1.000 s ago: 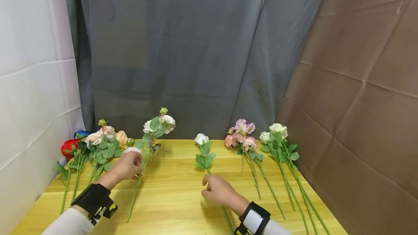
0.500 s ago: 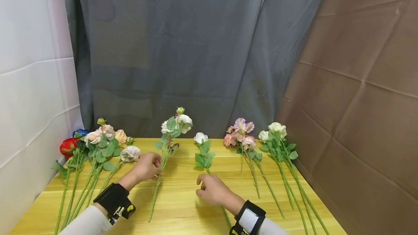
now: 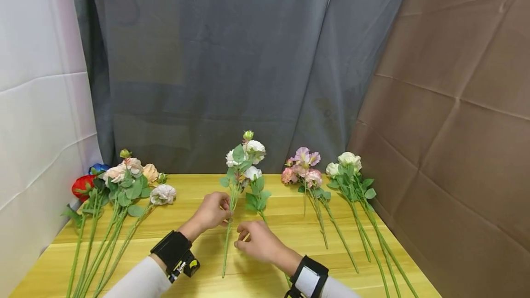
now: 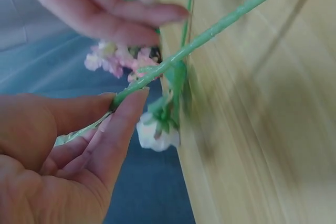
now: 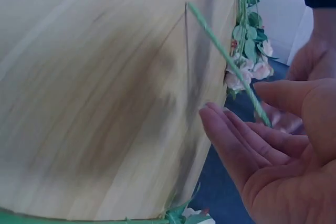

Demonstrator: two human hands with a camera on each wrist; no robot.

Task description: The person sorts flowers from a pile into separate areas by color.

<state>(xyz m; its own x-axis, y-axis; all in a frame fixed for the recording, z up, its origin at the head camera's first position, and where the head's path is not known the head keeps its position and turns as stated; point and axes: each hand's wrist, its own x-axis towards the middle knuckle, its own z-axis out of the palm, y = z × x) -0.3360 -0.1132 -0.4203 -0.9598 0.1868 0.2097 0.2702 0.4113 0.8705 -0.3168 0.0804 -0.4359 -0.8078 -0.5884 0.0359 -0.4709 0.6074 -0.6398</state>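
head — stem (image 3: 226,248) in left hand (image 3: 211,211)

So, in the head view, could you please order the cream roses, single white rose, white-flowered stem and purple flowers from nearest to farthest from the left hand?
1. White-flowered stem: pinched in the left hand.
2. Single white rose: right of that stem.
3. Purple flowers: farther right.
4. Cream roses: far right.

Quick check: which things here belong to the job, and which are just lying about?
In the job, apparently:
green-stemmed spray of ruffled white blooms, pinched by the left hand;
right hand, beside it.

Likely lying about:
single white rose;
pink-and-purple flowers;
creamy-white roses;
red, blue and peach flowers.
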